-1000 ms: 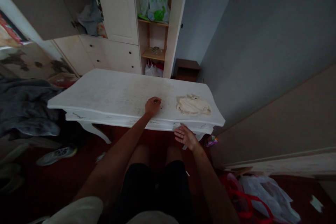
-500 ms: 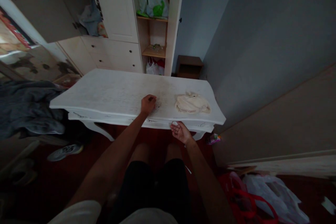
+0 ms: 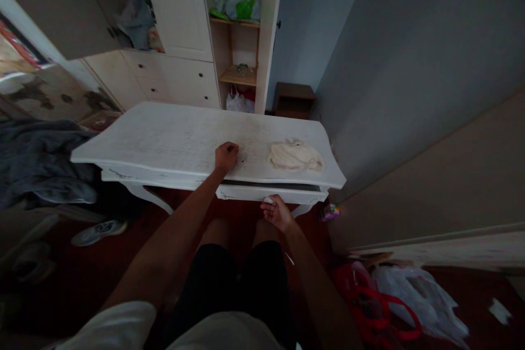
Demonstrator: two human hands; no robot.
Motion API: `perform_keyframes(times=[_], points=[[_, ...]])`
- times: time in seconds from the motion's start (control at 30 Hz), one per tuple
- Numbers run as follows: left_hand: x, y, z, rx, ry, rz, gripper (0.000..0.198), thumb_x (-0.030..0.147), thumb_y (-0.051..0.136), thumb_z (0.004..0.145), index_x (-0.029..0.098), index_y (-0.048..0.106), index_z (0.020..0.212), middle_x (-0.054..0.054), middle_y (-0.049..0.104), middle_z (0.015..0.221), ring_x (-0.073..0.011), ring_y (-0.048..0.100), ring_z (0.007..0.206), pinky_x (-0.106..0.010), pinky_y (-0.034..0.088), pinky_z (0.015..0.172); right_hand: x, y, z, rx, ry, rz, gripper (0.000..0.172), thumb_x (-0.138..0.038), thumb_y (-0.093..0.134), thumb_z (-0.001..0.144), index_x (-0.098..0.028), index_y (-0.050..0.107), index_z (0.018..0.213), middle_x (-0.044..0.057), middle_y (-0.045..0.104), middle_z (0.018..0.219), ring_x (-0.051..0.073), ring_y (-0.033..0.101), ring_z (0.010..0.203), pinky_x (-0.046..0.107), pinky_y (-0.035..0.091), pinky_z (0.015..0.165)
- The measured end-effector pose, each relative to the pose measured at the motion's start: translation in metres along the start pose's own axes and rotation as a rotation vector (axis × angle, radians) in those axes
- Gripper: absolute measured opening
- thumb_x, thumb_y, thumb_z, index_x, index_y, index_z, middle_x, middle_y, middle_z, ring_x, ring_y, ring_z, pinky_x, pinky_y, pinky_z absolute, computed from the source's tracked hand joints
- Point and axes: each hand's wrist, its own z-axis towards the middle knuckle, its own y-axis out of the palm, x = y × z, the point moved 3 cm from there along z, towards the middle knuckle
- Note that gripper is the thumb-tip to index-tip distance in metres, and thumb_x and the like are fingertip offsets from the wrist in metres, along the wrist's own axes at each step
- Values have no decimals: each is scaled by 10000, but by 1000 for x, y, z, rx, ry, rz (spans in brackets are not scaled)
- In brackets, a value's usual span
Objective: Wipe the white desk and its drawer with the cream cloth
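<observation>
A white table with a curved edge stands before me. Its right front drawer is pulled out a little, leaving a dark gap under the tabletop. My right hand is at the drawer front, fingers curled around a small whitish knob. On the tabletop rests my left hand, its fingers curled in; what they hold, if anything, is hidden. Small dark bits lie just right of it. A crumpled cream cloth bag lies on the table's right part.
Behind the table stands a white cabinet with plastic bags on its shelves. Grey clothing is heaped at the left, near a shoe. A red bag and a white plastic bag lie on the floor at the right.
The right front drawer was closed and has come out slightly toward me, with my right hand at its front. My left hand stays on the tabletop. The view has shifted slightly.
</observation>
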Motion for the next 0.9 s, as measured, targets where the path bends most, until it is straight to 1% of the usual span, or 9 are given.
perform_keyframes(times=[0.17, 0.4, 0.57, 0.77, 0.9], points=[[1, 0, -2, 1, -12, -5, 165, 221, 559, 762, 145, 695, 817, 30, 578, 535, -117, 527, 451, -238, 433, 527, 28, 1, -24, 31, 20, 40, 309, -318, 505, 909, -121, 674, 743, 38, 677, 554, 87, 549, 411, 183, 425, 432], [-2, 0, -2, 16, 9, 32, 176, 238, 566, 761, 148, 705, 824, -1, 636, 617, -117, 542, 508, -236, 452, 560, 58, -5, -49, 102, -31, 28, 278, -349, 557, 837, -130, 664, 705, 26, 649, 509, 82, 501, 380, 185, 367, 402], [-5, 1, -3, 23, -7, 8, 190, 247, 560, 752, 153, 704, 831, -13, 649, 649, -124, 546, 513, -241, 451, 544, 80, -10, -67, 162, -91, -14, 298, -425, 604, 774, -138, 654, 712, 16, 624, 494, 84, 477, 369, 195, 344, 395], [-5, 0, -3, 37, 6, 17, 184, 247, 560, 744, 150, 700, 813, -23, 655, 658, -138, 570, 569, -245, 458, 575, 103, -15, -83, 87, -135, -65, 419, -549, 685, 658, -138, 666, 733, 35, 648, 528, 95, 498, 392, 205, 326, 400], [-5, -1, -3, 38, 16, 24, 183, 236, 554, 739, 152, 700, 810, -30, 668, 681, -141, 580, 590, -246, 464, 590, 112, -20, -92, 104, -142, -91, 453, -590, 690, 636, -145, 666, 720, 35, 645, 514, 100, 506, 392, 209, 336, 404]])
